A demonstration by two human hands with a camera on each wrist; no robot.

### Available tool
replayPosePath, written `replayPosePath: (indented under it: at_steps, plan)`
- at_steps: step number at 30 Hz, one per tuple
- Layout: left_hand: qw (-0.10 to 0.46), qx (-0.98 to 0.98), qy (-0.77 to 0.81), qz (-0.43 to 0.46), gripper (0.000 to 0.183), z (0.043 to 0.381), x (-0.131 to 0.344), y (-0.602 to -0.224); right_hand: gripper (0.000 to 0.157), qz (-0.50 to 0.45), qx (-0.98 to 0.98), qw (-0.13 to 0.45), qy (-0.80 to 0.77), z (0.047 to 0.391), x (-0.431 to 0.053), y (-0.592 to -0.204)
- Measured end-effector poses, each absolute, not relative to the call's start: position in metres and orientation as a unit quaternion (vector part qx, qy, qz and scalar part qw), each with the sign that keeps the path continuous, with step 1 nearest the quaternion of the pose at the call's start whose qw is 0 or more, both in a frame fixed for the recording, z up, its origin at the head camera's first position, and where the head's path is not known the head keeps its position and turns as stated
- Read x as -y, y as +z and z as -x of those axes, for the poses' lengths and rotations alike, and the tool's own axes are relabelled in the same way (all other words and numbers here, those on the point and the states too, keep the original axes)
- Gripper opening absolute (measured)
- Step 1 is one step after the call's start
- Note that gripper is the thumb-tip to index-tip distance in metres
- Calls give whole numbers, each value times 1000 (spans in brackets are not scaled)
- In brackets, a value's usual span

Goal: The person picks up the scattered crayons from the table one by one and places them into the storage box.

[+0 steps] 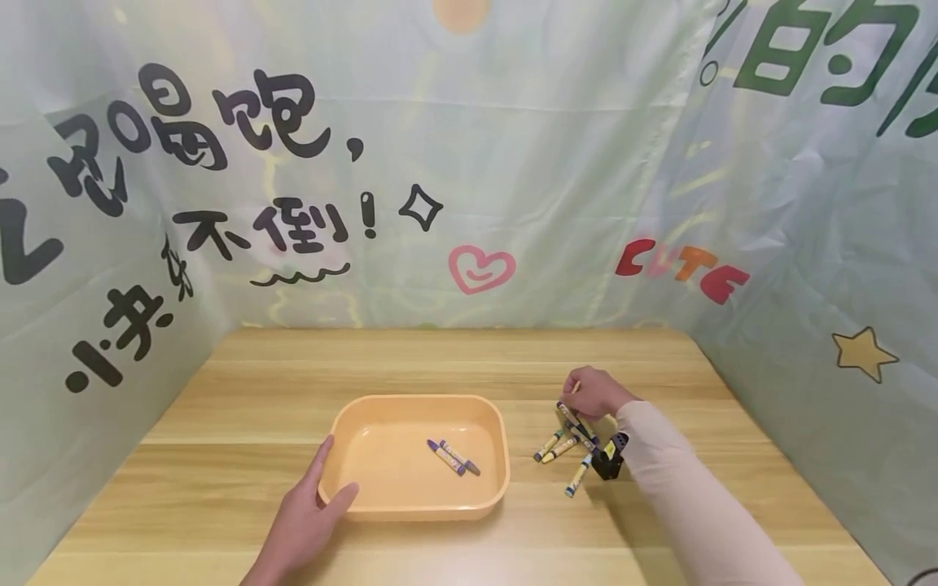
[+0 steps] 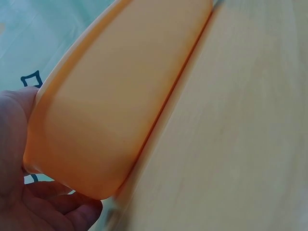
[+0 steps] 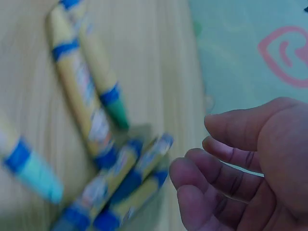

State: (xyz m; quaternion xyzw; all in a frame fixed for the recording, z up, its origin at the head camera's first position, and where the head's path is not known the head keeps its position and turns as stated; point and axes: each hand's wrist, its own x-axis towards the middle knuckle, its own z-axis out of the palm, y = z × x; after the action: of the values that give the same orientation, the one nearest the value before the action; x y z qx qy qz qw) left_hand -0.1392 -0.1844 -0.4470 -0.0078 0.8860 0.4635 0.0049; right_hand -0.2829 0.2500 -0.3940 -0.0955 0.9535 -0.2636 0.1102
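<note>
My left hand point(image 1: 304, 513) grips the left end of a pale orange plastic tray point(image 1: 388, 488). Its thumb lies over the rim, and its fingers curl against the outer wall, as the left wrist view shows. Two crayons point(image 1: 446, 458) with paper wrappers lie side by side in the tray. Right of the tray, my right hand point(image 1: 597, 392) hovers at the far end of a loose pile of several crayons point(image 1: 560, 449). In the right wrist view its fingers point(image 3: 226, 173) are loosely bent, thumb apart, holding nothing. A green-tipped crayon point(image 3: 103, 72) and a light-blue-tipped crayon point(image 3: 33, 171) lie nearby.
The wooden table point(image 1: 242, 407) is enclosed by printed fabric point(image 1: 513, 163) at the back and both sides. A black camera point(image 1: 610, 457) on my right wrist hangs low over the near side of the crayon pile.
</note>
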Motion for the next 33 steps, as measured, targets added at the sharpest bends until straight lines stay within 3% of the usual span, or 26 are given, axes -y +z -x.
replayPosePath:
  at_steps: [5,11,23,33]
  plan:
    - [3,-884,467,8,82,139,184,-449,11,93,-968,101,-211,280,-268,-402]
    - [1,-880,475,3,81,139,184,-449,14,60,-965,149,-206,276,-273,-407]
    - [5,-878,478,9,81,140,185,-449,37,64,-958,180,-215,281,-268,-410]
    - [8,-874,485,9,81,140,184,-449,49,112,-950,169,-236,283,-260,-390]
